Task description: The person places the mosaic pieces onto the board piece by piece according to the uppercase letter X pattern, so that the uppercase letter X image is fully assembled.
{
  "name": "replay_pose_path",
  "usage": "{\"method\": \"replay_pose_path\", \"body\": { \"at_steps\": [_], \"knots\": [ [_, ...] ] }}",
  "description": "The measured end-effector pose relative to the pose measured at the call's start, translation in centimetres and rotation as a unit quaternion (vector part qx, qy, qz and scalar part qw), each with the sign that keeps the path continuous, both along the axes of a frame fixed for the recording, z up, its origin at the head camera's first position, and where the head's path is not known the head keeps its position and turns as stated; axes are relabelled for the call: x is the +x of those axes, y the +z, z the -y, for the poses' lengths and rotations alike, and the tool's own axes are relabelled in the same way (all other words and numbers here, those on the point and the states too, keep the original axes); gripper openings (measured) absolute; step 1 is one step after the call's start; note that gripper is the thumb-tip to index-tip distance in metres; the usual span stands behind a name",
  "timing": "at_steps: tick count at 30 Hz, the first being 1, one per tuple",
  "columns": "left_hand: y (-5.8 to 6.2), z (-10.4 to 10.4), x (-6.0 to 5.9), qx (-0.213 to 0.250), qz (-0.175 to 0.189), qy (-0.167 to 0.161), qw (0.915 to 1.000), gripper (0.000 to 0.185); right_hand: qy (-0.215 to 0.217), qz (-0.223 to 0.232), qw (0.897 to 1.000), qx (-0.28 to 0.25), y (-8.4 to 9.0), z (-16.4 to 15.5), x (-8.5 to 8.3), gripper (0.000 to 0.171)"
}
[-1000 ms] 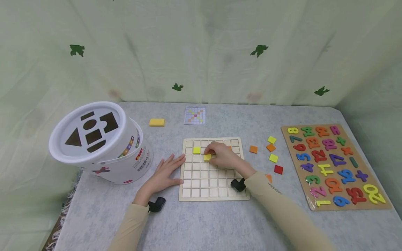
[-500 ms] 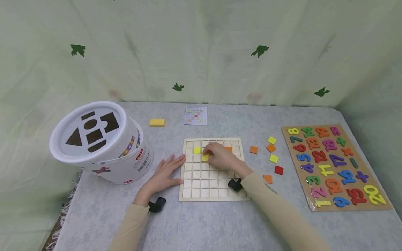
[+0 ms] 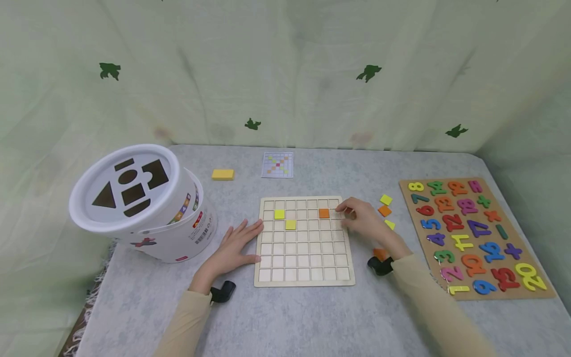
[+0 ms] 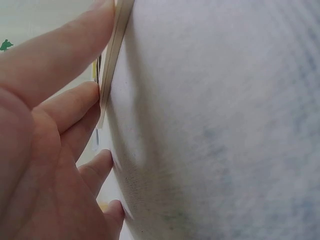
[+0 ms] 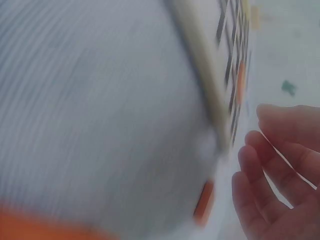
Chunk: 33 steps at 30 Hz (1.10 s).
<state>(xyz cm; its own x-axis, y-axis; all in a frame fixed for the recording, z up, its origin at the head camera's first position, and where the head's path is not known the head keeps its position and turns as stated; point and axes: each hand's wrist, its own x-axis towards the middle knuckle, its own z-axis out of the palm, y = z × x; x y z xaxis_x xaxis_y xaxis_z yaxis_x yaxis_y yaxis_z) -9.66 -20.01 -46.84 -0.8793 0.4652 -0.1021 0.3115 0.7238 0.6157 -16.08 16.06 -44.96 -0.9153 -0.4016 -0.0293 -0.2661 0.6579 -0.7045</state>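
A wooden grid board (image 3: 303, 282) lies in the middle of the table. On it sit two yellow square tiles, an upper one (image 3: 279, 214) and a lower one (image 3: 291, 225), plus an orange tile (image 3: 324, 213). My left hand (image 3: 232, 253) is spread flat, its thumb and index fingertips at the board's left edge; the left wrist view shows that edge (image 4: 114, 55) against the fingers. Over the board's right edge hovers my right hand (image 3: 363, 221), fingers loosely bent and holding nothing. An orange tile (image 5: 204, 202) lies beneath it in the right wrist view.
Right of the board lie loose tiles: yellow (image 3: 386, 199), orange (image 3: 385, 211) and others partly behind the right arm. A number puzzle board (image 3: 428, 258) is farther right. A white shape-sorter bucket (image 3: 147, 208) stands left. Behind are a pattern card (image 3: 277, 165) and a yellow block (image 3: 223, 174).
My right hand has set the yellow tile in the second grid row, let go of it and moved right to the board's right edge. The left hand has stayed put.
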Motion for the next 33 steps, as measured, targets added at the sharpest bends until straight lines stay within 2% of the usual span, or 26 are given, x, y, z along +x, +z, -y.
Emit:
{"method": "replay_pose_path", "body": {
  "at_steps": [7, 23, 27, 33],
  "knots": [
    [0.0, 0.0, 0.0, 0.0, 0.0, -0.001, 1.0, 0.08, -0.056, -0.006, 0.997, 0.046, -0.8, -3.4, -0.3, 0.022],
    [0.4, -0.1, 0.1, 0.003, 0.005, -0.002, 1.0, 0.08, -0.073, -0.004, 0.994, 0.077, -0.9, -3.5, -0.9, 0.022],
    [0.2, -0.1, 0.0, 0.001, 0.008, 0.003, 1.0, 0.08, -0.059, -0.013, 0.997, 0.055, -0.5, -2.8, -0.8, 0.021],
    [0.1, -0.1, 0.0, 0.003, 0.008, 0.005, 1.0, 0.08, -0.001, -0.035, 0.999, 0.022, 0.2, -0.6, -0.5, 0.023]
  ]
}}
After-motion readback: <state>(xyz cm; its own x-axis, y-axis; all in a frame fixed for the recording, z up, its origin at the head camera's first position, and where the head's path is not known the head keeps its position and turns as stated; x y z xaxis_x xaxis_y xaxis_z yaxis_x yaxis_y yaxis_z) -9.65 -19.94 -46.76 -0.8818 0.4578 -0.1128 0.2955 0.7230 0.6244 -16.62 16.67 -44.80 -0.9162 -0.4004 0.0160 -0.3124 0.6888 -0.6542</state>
